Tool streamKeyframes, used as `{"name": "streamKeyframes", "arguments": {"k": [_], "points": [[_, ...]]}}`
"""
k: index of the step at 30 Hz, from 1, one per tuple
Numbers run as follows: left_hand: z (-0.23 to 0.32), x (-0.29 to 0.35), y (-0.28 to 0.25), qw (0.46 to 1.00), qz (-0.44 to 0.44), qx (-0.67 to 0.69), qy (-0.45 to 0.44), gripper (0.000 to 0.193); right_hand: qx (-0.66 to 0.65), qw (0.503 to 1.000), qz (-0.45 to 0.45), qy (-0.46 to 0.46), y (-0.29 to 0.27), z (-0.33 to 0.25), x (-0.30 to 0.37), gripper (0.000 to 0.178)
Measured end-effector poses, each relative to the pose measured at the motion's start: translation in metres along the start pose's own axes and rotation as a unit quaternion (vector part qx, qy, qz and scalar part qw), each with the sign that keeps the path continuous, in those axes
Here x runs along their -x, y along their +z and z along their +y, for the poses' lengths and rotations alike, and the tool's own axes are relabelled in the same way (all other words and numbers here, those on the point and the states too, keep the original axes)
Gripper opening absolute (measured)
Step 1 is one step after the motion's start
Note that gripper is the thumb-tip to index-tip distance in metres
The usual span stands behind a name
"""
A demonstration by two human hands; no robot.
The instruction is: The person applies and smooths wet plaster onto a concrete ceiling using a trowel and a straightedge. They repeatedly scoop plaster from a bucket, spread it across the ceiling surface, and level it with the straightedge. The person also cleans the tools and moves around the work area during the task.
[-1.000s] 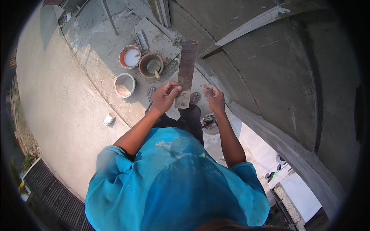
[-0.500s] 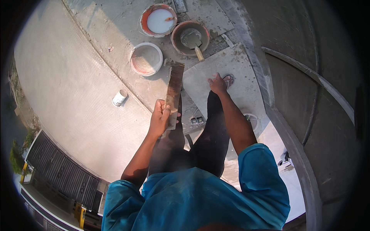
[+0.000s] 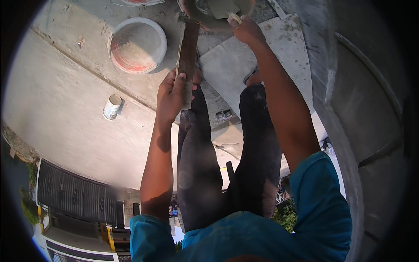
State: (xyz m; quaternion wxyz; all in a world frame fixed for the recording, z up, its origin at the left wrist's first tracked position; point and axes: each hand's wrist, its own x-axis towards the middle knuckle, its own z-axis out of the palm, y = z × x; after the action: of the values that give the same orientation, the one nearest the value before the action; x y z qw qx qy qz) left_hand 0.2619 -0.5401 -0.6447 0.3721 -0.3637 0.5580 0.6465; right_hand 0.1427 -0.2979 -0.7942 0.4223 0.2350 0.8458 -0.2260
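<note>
My left hand (image 3: 171,92) is closed round the lower end of a long, flat brown strip (image 3: 188,46), perhaps a wooden plastering float. Its far end points away from me and carries grey residue. My right hand (image 3: 248,31) reaches to the bucket at the top edge, fingers wrapped round the pale handle of a trowel (image 3: 235,18). The trowel's grey blade lies inside that mortar bucket (image 3: 208,24), which the frame's edge cuts off. Left of the strip stands a pale-rimmed bucket (image 3: 162,41) with dried grey and reddish walls.
A small white can (image 3: 112,107) stands on the pale concrete at the left. Under my right forearm lies a grey board (image 3: 288,52) on the ground. A grey plastered wall (image 3: 371,96) rises along the right. Another bucket (image 3: 139,1) shows partly at the top edge.
My right hand has moved forward from above the board and taken hold of the trowel's handle. My left hand still grips the strip. The view has shifted, with the buckets now nearer the top edge.
</note>
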Motion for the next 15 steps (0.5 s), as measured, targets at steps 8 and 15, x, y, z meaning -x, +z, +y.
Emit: {"name": "streamKeyframes", "arguments": {"k": [8,15], "points": [[-0.001,-0.022,0.023,0.995,-0.028,-0.098,-0.013,0.043,-0.078,0.995,0.031,-0.053,-0.047,0.018,0.113,0.046],[0.008,-0.027,0.063,1.000,0.021,-0.023,-0.005,0.033,-0.106,0.967,0.170,-0.156,-0.009,0.012,0.136,0.038]]}}
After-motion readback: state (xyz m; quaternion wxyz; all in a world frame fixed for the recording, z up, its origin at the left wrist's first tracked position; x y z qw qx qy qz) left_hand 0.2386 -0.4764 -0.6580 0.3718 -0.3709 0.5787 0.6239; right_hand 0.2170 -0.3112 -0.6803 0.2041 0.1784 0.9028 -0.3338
